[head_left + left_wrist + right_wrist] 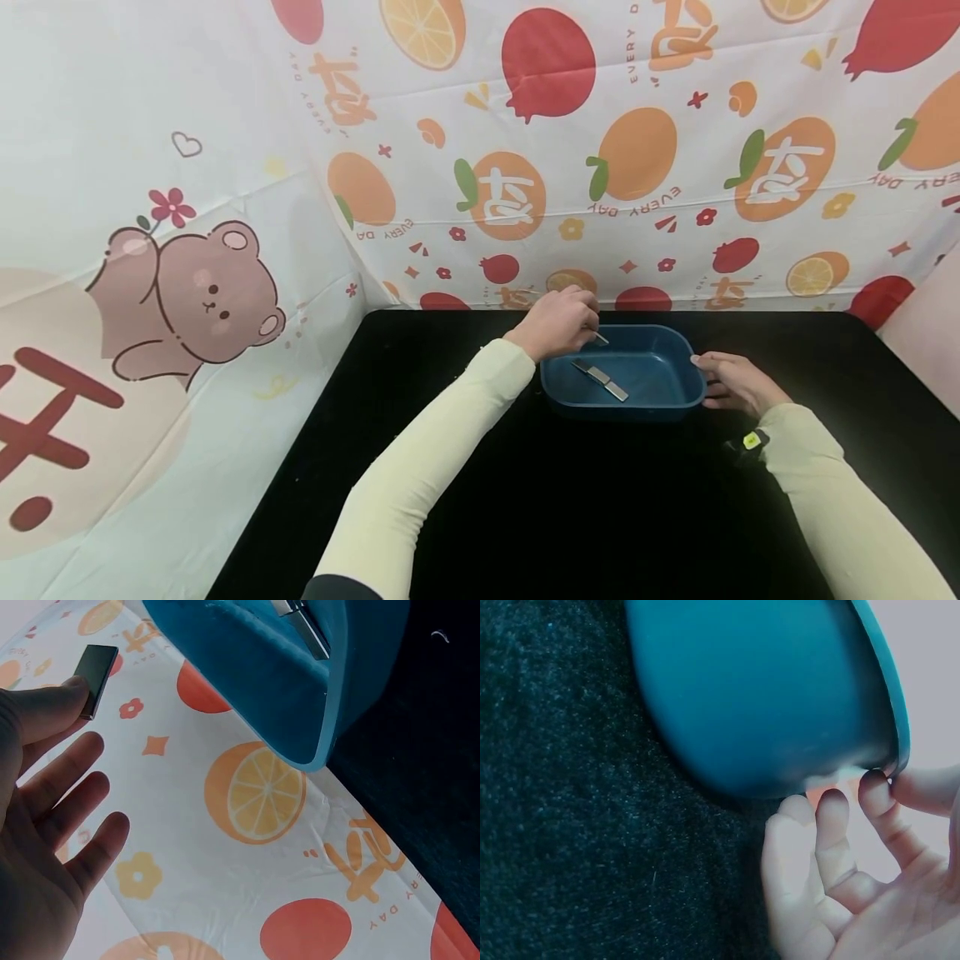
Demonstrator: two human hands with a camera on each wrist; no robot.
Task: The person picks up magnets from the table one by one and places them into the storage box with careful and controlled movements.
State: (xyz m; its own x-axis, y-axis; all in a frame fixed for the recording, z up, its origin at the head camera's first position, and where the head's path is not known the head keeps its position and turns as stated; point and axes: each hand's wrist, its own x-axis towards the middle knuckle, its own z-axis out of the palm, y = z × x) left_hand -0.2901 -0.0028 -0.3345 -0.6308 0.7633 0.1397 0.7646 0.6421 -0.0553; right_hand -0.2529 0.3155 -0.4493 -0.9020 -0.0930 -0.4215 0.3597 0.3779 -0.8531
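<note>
My left hand (558, 323) is over the left back corner of a blue plastic tub (663, 375). Between thumb and forefinger it pinches a small flat grey metal bar (97, 671); the other fingers are spread loosely. Inside the tub, on its floor, lies a slim silver metal strip (600, 380) with a break or seam near its middle; I cannot tell whether it is one piece or two. My right hand (738, 383) holds the tub's right end, thumb and forefinger pinching the rim (891, 690), while its other fingers lie against or close to the outer wall.
The tub stands on a black table (600, 500), towards the back edge. A white cloth printed with fruit (637, 233) hangs right behind it. On the left hangs another pale cloth with a bear print (210, 292). A dark wrist strap (753, 440) sits at the right cuff.
</note>
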